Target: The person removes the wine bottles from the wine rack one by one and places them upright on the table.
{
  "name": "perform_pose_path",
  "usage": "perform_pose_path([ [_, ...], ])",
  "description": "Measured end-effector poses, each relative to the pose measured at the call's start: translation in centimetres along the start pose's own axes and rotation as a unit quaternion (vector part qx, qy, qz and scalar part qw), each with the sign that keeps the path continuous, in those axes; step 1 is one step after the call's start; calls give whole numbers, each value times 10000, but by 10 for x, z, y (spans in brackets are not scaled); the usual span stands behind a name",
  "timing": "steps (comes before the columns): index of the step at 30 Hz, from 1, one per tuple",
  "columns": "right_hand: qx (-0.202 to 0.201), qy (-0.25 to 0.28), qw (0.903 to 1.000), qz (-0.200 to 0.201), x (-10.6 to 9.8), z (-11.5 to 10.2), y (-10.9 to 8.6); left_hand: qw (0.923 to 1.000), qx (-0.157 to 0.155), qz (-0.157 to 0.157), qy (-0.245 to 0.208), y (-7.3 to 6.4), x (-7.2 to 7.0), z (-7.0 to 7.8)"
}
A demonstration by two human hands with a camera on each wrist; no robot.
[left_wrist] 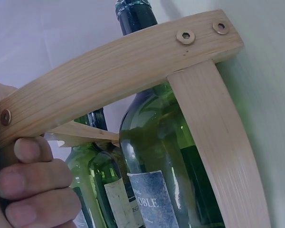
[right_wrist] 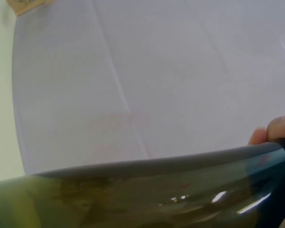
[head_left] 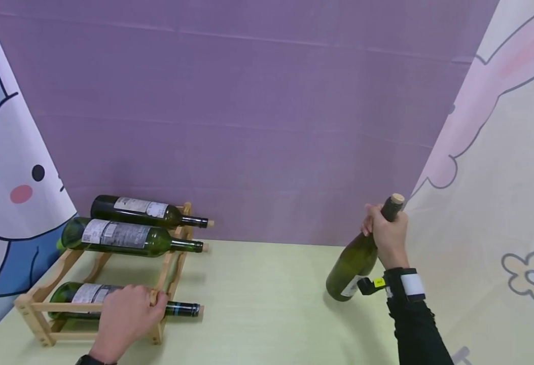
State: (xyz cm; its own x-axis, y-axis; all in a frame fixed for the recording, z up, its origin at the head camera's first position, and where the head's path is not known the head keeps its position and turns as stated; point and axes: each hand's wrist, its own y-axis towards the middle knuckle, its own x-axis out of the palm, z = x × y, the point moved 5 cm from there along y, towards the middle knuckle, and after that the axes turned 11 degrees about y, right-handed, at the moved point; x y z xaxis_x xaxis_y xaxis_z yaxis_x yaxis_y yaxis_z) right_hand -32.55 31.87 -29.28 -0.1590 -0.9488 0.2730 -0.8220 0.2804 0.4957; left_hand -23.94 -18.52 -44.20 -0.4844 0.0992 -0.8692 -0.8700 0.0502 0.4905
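My right hand (head_left: 389, 233) grips a green wine bottle (head_left: 353, 266) round its neck, just under the corked top. The bottle leans, its base low and to the left, its cork up and to the right. In the right wrist view the green glass (right_wrist: 133, 199) fills the lower part. On the left, my left hand (head_left: 130, 314) grips the front top rail of a wooden wine rack (head_left: 66, 307). Its curled fingers (left_wrist: 38, 194) show beneath the wood in the left wrist view. Behind that hand lies a green bottle (head_left: 183, 309) in the rack, partly hidden.
Two more bottles lie on the rack's upper part: a green bottle (head_left: 125, 237) and a darker bottle (head_left: 143, 212) behind it, necks to the right. A pale green table (head_left: 267, 299) runs between rack and held bottle. A purple cloth wall (head_left: 257, 126) stands behind.
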Motion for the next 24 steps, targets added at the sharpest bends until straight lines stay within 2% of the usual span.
perform_pose_path([
  [8, 83, -592, 9981, 177, -7, 15, 14, 9999, -24, 31, 117, -2, 0, -2],
  [18, 238, -752, 9966, 227, -16, 26, 28, 9982, 132, 580, 80, -2, -2, 0],
  [24, 538, -781, 9952, 241, -21, 36, 33, 9986, 115, 505, 56, -2, -1, 1],
])
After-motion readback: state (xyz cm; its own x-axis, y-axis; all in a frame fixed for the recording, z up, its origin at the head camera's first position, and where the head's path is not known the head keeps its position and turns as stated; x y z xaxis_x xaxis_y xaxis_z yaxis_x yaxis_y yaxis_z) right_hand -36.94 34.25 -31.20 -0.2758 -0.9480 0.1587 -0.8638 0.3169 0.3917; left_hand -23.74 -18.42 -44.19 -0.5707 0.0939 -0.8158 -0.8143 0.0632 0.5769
